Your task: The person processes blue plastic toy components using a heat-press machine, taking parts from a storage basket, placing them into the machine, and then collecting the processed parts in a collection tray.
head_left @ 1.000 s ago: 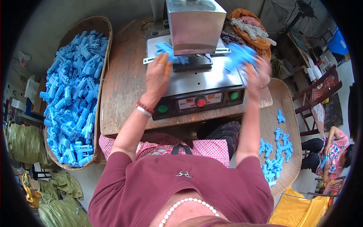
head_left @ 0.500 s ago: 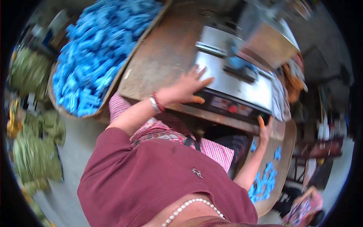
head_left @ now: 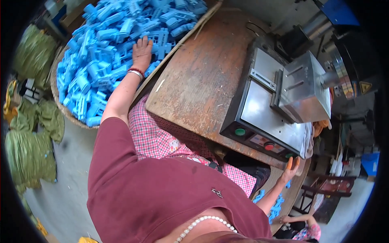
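My left hand (head_left: pixel 142 54) reaches over a heap of blue plastic toy pistols (head_left: pixel 107 67) in a wide woven basket (head_left: pixel 56 95). Its fingers are stretched out on the pieces, and nothing shows gripped in them. At the front right corner of a press machine (head_left: pixel 231 121), my right hand (head_left: pixel 290 169) has its fingers up and apart beside a green button (head_left: pixel 289 155). Orange covers sit on some fingertips. The machine's box-shaped metal head (head_left: pixel 306 91) is down at its steel plate (head_left: pixel 259 111); what lies beneath it is hidden.
A worn wooden table (head_left: pixel 194 69) carries the machine. Below its right side, more blue pieces (head_left: pixel 276 208) lie on a tray, partly behind my right arm. Green sacks (head_left: pixel 30 162) stand on the floor at left. Another person (head_left: pixel 306 227) is at the lower right, near a wooden chair (head_left: pixel 330 186).
My left hand has moved left from the machine's plate to the basket. My right hand stays by the machine's front right corner. A blue piece seen beneath the metal head no longer shows.
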Demonstrator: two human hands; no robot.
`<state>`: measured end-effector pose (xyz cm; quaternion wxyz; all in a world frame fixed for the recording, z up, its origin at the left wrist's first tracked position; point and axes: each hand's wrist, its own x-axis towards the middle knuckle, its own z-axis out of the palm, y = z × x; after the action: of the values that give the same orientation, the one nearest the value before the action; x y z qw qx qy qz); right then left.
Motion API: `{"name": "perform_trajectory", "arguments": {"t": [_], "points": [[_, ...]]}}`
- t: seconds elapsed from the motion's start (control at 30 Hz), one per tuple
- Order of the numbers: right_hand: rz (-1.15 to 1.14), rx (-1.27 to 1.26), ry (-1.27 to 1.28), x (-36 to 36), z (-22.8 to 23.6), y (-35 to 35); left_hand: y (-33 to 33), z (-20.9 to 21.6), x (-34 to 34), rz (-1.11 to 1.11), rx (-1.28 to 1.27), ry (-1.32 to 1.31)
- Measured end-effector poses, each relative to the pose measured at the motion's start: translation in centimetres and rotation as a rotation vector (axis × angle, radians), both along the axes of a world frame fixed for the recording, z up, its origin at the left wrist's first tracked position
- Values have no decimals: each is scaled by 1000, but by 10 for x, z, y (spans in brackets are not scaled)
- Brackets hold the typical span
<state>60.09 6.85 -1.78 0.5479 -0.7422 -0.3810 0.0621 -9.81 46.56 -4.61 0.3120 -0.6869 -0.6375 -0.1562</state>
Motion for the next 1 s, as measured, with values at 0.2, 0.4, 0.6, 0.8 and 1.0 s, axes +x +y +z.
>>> {"name": "perform_trajectory", "arguments": {"t": [0.2, 0.4, 0.6, 0.8, 1.0], "points": [[-48, 25, -249, -56, 60, 59, -1, -2, -15, -252, -42, -194], [246, 80, -392, -46, 70, 146, -3, 4, -13, -292, -277, -462], [656, 252, -209, -41, 72, 198, -103, 107, 133, -574, 119, -763], [202, 367, -560, -34, 86, 207, -171, 132, 330, -1015, -254, -999], [-417, 392, -751, -10, 166, -12, -149, 130, 434, -899, -260, -870]]}}
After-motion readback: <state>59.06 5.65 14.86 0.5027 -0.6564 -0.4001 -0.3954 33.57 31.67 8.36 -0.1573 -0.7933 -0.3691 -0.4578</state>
